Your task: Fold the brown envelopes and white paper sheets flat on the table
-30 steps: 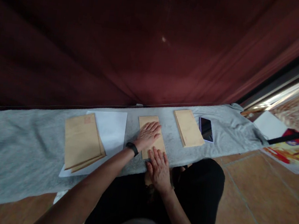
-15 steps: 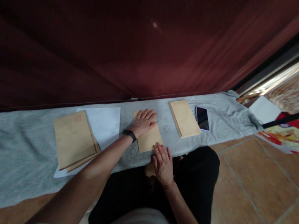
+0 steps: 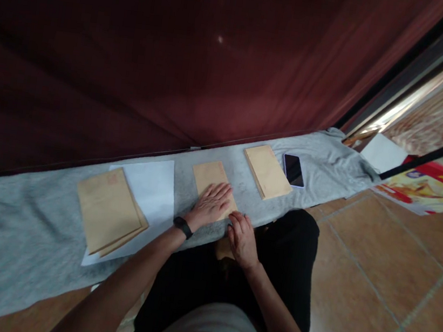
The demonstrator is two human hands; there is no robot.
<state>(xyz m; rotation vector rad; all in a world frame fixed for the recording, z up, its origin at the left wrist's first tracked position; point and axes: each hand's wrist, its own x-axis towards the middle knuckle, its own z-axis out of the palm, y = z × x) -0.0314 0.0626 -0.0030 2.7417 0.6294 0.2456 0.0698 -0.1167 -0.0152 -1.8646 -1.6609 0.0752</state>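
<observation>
A single brown paper envelope (image 3: 206,174) lies flat on the grey cloth in front of me, red print at its far right corner. My left hand (image 3: 213,202), with a black band on its wrist, rests flat across the lower half of it, fingers stretched out to the right. At the envelope's near right corner is my right hand (image 3: 243,241), its fingers bent and closed over the edge; the thumb is partly hidden. To the left, a stack of brown envelopes (image 3: 107,208) lies partly over white paper (image 3: 157,185). Another neat stack of envelopes (image 3: 268,172) sits to the right.
A dark-screened phone (image 3: 293,170) lies right of the right-hand stack. Grey cloth (image 3: 29,228) covers the long narrow surface, with a dark red curtain (image 3: 216,78) behind it. A colourful printed box (image 3: 426,187) stands at far right above the tiled floor (image 3: 374,273).
My left hand has slid down the envelope towards me, baring its far end with the red print. My right hand stays at the near corner, its fingers now more bent.
</observation>
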